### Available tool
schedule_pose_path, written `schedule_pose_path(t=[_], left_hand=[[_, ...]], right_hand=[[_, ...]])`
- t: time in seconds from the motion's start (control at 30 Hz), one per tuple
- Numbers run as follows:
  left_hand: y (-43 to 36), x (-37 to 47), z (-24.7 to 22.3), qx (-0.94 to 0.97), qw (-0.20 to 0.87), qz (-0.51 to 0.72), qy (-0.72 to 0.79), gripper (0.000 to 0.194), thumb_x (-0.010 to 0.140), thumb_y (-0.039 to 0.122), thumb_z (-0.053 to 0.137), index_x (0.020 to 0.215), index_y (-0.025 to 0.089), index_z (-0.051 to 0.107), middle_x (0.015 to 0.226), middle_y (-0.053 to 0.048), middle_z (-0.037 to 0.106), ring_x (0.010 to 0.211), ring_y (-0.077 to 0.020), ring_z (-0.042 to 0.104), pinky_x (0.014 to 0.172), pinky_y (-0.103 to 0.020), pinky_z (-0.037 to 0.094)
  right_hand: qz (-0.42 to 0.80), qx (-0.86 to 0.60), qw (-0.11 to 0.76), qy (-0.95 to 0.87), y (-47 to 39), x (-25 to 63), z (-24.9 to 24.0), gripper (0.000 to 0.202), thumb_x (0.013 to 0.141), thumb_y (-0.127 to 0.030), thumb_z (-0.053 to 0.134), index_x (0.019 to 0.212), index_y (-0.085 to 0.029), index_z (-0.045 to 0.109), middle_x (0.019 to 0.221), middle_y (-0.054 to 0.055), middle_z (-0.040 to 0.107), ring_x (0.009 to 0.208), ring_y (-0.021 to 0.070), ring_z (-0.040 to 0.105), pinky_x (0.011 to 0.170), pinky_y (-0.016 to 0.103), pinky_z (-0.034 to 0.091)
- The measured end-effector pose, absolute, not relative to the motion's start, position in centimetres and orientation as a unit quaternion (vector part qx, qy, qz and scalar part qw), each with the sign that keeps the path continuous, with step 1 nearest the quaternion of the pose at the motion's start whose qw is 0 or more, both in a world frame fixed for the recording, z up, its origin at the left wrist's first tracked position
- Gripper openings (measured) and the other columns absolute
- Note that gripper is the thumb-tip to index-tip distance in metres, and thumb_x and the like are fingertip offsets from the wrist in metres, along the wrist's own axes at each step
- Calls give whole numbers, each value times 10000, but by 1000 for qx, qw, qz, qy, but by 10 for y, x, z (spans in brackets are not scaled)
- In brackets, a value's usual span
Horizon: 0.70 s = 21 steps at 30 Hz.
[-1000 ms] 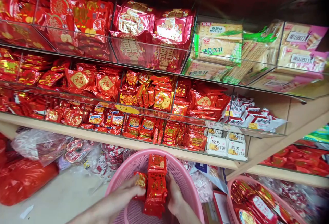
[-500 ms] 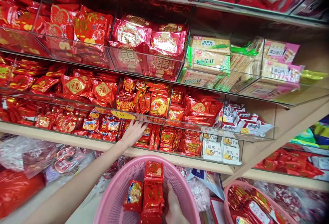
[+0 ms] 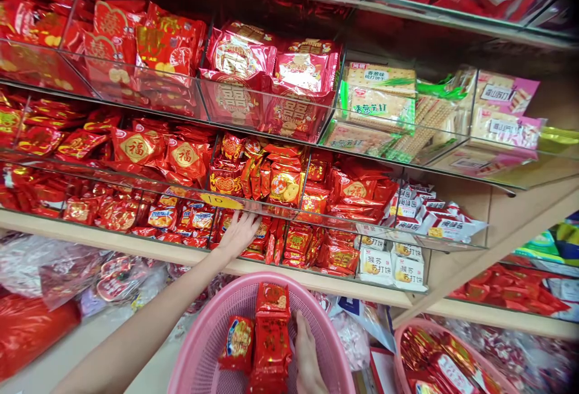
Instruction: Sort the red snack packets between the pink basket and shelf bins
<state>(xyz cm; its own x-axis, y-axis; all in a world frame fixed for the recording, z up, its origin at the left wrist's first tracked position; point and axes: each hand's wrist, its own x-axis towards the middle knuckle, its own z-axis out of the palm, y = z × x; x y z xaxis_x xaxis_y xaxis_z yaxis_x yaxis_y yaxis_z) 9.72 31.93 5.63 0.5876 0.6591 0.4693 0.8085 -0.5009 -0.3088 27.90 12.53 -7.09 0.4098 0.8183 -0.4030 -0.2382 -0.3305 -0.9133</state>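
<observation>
My left hand [image 3: 239, 234] reaches to the lower shelf bin, just below a yellow price tag [image 3: 221, 201]. Its fingers are spread against the clear front panel and the red packets behind it, with nothing visibly held. A pink plastic basket [image 3: 194, 336] is at the bottom centre. Inside it stand several red wrapped packets [image 3: 272, 346] in a column, with a red packet with a blue and white label [image 3: 237, 343] to their left. My right hand [image 3: 307, 352] is in the basket, right of the column, fingers stretched out and a narrow gap beside them.
Shelves with clear dividers hold red snack packets [image 3: 183, 155], green-edged cracker packs [image 3: 380, 104] and white packets [image 3: 377, 264]. A second pink basket [image 3: 491, 370] with red packets is at the lower right. Plastic bags [image 3: 58, 267] lie under the wooden shelf edge [image 3: 181, 255].
The shelf view has shifted slightly to the right. My right hand has straightened and shows more clearly beside the column. My left hand remains at the same bin.
</observation>
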Motion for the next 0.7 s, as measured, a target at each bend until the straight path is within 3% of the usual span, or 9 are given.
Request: schedule_pose_path(t=[0.1,0.27,0.47,0.7], left_hand=[[319,96,56,-855,256,-151,-426,458,783,183,604,1233,152,526,1202,-154,559,1095,-311,498,1002,-505,304],[313,94,58,-857,256,-165,-416,331,800,131,550,1130,163,566,1167,-144,577,1106,-300,493,1021,-505,288],[314,93,59,-856,245,-187,-416,376,807,129,544,1183,145,525,1157,-159,567,1064,-304,505,991,-514,307],[314,85,63,-864,212,-212,-405,180,822,155,548,1000,172,571,1070,-128,588,1004,-284,507,971,-508,312]], right_hand=[[507,-657,523,-196,126,280,-70,900,741,-664,466,1399,-65,331,1521,168,263,1414,263,207,1144,414,232],[504,-656,535,-171,123,282,-68,726,708,-614,569,1290,-183,508,1533,85,269,1419,235,199,1156,393,203],[501,-648,555,-145,123,282,-62,623,694,-571,611,1203,-212,579,1520,52,298,1379,261,307,1080,397,359],[489,-653,558,-149,123,285,-59,559,707,-498,627,1161,-173,591,1512,100,305,1404,245,248,1156,429,189]])
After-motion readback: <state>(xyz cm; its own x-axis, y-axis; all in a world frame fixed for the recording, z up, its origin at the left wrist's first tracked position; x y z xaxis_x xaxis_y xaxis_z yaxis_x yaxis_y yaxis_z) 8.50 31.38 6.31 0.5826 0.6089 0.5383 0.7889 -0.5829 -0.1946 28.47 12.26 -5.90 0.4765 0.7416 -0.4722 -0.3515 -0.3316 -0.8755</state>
